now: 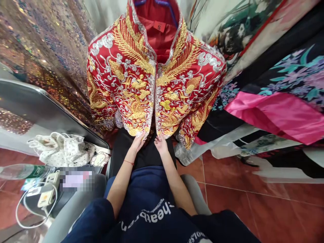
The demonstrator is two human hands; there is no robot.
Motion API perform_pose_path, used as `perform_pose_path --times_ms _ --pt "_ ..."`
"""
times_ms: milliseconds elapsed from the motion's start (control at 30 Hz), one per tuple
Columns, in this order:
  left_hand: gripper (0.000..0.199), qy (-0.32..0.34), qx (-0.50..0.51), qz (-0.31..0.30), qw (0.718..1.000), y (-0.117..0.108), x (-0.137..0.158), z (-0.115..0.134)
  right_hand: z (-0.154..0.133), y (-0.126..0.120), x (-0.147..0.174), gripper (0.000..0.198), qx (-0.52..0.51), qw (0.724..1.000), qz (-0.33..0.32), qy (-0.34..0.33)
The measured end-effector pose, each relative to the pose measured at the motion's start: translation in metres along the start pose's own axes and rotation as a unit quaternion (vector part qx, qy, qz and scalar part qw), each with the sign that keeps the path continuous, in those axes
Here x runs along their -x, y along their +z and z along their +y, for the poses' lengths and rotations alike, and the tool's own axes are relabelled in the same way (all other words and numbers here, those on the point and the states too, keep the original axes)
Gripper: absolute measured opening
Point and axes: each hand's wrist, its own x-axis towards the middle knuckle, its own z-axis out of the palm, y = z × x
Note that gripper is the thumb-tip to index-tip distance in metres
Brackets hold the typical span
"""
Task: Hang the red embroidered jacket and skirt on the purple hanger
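A red jacket (136, 81) with gold and silver embroidery hangs upright before me on a purple hanger (163, 4). Its collar stands apart at the top, where a red size label (160, 26) marked S shows inside. My left hand (138, 143) pinches the lower front corner of one panel between thumb and fingers. At the matching corner of the other panel, my right hand (161, 143) is closed on the hem. The two front edges lie close together, with a narrow dark gap between them toward the bottom. Black cloth (144, 158) covers my lap below the hem.
Sequined fabric (58, 44) hangs at left behind a dark, metal-rimmed panel (37, 101). Below it are a dotted white cloth bag (63, 148), a plastic bottle (25, 171), a power strip (49, 189) and a white cable (19, 206). Floral garments with pink satin (280, 114) hang at right.
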Motion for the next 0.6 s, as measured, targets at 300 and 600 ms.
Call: perform_pose_path --times_ms 300,600 --pt "0.025 -0.015 -0.052 -0.003 0.999 -0.009 -0.004 -0.005 0.017 0.015 0.000 0.025 0.047 0.998 0.003 0.030" --pt "0.037 -0.002 -0.054 0.000 0.999 -0.010 -0.012 -0.008 0.019 0.022 0.005 0.026 0.067 0.997 0.001 -0.046"
